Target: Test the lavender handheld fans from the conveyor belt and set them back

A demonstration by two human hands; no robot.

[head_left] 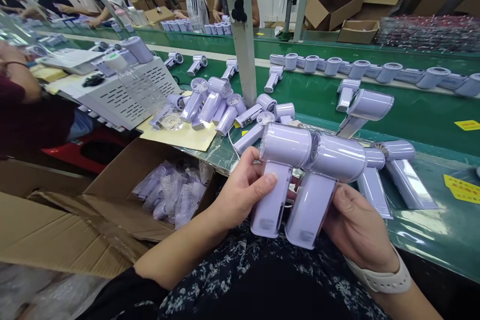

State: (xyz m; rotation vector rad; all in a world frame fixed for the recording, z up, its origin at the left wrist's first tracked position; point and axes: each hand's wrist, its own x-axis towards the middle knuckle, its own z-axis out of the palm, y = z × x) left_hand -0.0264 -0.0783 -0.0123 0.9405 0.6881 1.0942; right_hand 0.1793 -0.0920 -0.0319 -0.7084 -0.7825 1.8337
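Two lavender handheld fans are held side by side in front of my body, their round heads touching. My left hand [251, 187] is closed round the handle of the left fan [270, 200], thumb across its front. Round the right fan [313, 205], my right hand [358, 225] is closed at the edge of the handle; its fingertips are hidden behind. Just beyond my right hand, a few more fans lean or stand on the bench, among them a fan [407, 175] with a glossy handle and a raised fan [369, 105].
A heap of lavender fans [212, 102] lies left of the metal post [243, 45]. Below, a cardboard box [112, 185] holds bubble-wrapped fans. The green conveyor belt [300, 95] carries fans in a row. A perforated metal box [138, 92] stands left; co-workers sit across and at the left.
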